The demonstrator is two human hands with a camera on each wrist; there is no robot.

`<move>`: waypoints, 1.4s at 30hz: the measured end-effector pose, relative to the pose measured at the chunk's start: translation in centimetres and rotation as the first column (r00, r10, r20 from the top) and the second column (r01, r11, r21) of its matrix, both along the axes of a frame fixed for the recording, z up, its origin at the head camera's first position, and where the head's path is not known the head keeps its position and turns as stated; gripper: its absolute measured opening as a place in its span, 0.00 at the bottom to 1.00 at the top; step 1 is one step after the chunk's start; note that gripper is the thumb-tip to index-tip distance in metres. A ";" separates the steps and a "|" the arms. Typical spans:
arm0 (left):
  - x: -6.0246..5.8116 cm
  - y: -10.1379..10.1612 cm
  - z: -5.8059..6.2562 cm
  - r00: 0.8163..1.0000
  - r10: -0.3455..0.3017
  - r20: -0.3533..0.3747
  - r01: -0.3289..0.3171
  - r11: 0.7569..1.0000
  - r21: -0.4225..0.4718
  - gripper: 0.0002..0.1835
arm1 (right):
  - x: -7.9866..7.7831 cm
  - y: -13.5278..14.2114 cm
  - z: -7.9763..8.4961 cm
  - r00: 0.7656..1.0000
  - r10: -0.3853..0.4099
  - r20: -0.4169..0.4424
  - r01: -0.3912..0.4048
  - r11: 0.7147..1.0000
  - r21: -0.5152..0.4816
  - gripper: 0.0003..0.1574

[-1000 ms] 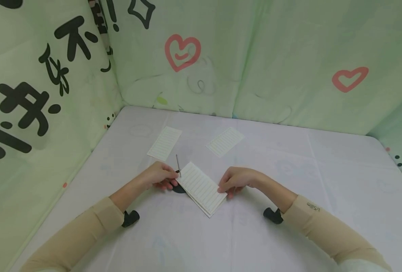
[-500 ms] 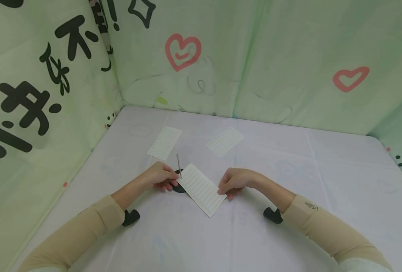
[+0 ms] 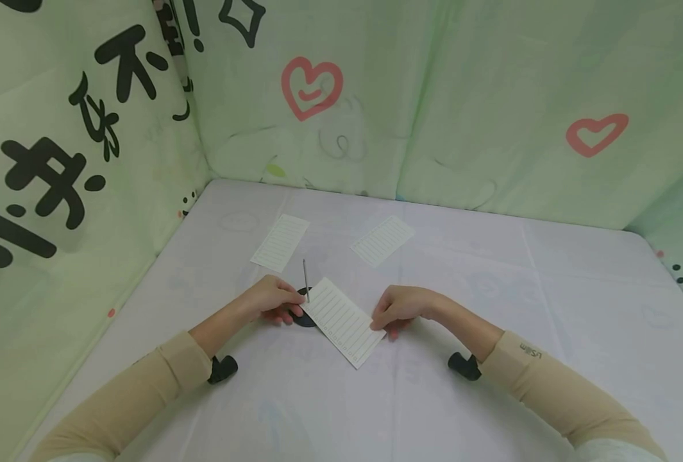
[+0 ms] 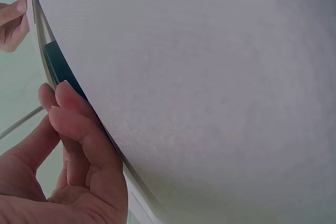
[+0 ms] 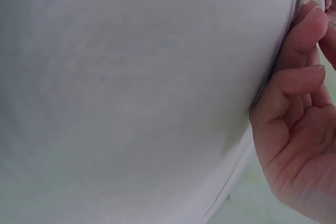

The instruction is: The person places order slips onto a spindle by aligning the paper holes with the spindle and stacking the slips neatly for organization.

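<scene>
Clearly, green cloth takes up most of my head view, standing well beyond the held card and off to its left, probably hung to screen the work from its surroundings. The pale worktop spreads out around the held card on every side. A left sleeve and a right sleeve reach in from the near side of the held card, cuffs well back, presumably to leave the wrists free. My right hand pinches the held card at its right corner, and my left hand pinches it at its left corner; I judge that a grip on opposite corners makes it easy to steer and leaves most of its lined face uncovered. One loose card lies beyond the left corner of the held card, a second loose card beyond and right of its top corner, both perhaps set there to be out of my way. A black disc shows partly behind the held card's left corner, likely the foot of the thin rod rising beside that corner. Whether the rod pierces the held card, I cannot tell.
</scene>
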State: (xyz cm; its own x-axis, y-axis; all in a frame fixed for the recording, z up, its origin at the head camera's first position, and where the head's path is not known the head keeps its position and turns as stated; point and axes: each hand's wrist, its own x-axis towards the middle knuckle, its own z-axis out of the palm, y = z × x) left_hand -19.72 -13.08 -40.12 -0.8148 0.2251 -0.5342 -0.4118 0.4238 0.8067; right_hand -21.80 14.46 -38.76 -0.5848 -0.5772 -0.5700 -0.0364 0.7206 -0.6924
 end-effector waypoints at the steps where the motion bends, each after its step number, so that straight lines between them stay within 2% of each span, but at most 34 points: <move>1: 0.0 0.0 0.0 1.000 0.001 -0.001 -0.001 1.000 0.000 0.12 | 0.0 0.0 0.1 1.000 0.001 0.001 -0.001 1.000 0.001 0.09; 8: -0.1 -0.1 -0.2 1.000 0.014 -0.002 -0.014 1.000 -0.003 0.12 | -0.8 0.4 0.9 1.000 -0.011 -0.021 0.011 0.999 0.034 0.09; 12: -0.1 0.0 -0.1 1.000 0.015 -0.002 -0.015 1.000 -0.003 0.11 | -2.1 0.8 1.9 0.987 -0.043 -0.153 0.052 0.997 0.055 0.11; 14: -0.1 0.0 -0.1 1.000 0.017 -0.002 -0.017 1.000 -0.001 0.11 | -3.0 0.9 2.5 0.963 -0.051 -0.266 0.065 0.997 0.046 0.12; 17: -0.1 -0.1 -0.1 1.000 0.019 -0.002 -0.019 1.000 0.002 0.11 | -4.4 0.9 2.9 0.899 -0.063 -0.434 0.089 0.995 0.039 0.15; 19: -0.1 -0.1 -0.1 1.000 0.019 -0.003 -0.019 1.000 0.003 0.11 | -5.4 0.8 3.0 0.855 -0.080 -0.512 0.122 0.991 0.050 0.18; 21: -0.1 -0.1 -0.1 1.000 0.019 -0.004 -0.019 1.000 0.004 0.11 | -6.6 0.7 2.9 0.820 -0.098 -0.563 0.163 0.984 0.066 0.22; 25: 0.0 -0.1 0.1 1.000 0.016 -0.005 -0.016 1.000 0.003 0.11 | -8.9 0.5 2.6 0.767 -0.095 -0.634 0.239 0.960 0.145 0.28; 28: 0.0 0.0 0.1 1.000 0.013 -0.001 -0.013 1.000 0.004 0.11 | -10.3 0.6 2.2 0.744 -0.058 -0.665 0.286 0.928 0.239 0.31; 30: 0.0 0.0 0.1 1.000 0.012 -0.001 -0.012 1.000 0.004 0.11 | -11.2 0.6 1.9 0.742 -0.032 -0.669 0.306 0.905 0.296 0.32; 34: -0.1 0.0 0.0 1.000 0.014 0.000 -0.014 1.000 -0.001 0.11 | -12.2 0.7 1.4 0.767 -0.016 -0.642 0.339 0.859 0.384 0.37; 39: 0.0 0.1 0.0 1.000 0.014 -0.004 -0.014 1.000 -0.004 0.10 | -12.4 0.8 0.7 0.802 -0.080 -0.592 0.395 0.815 0.425 0.44; 42: 0.1 0.1 0.1 1.000 0.013 -0.005 -0.013 1.000 -0.005 0.11 | -12.2 0.9 0.3 0.812 -0.126 -0.570 0.428 0.792 0.435 0.47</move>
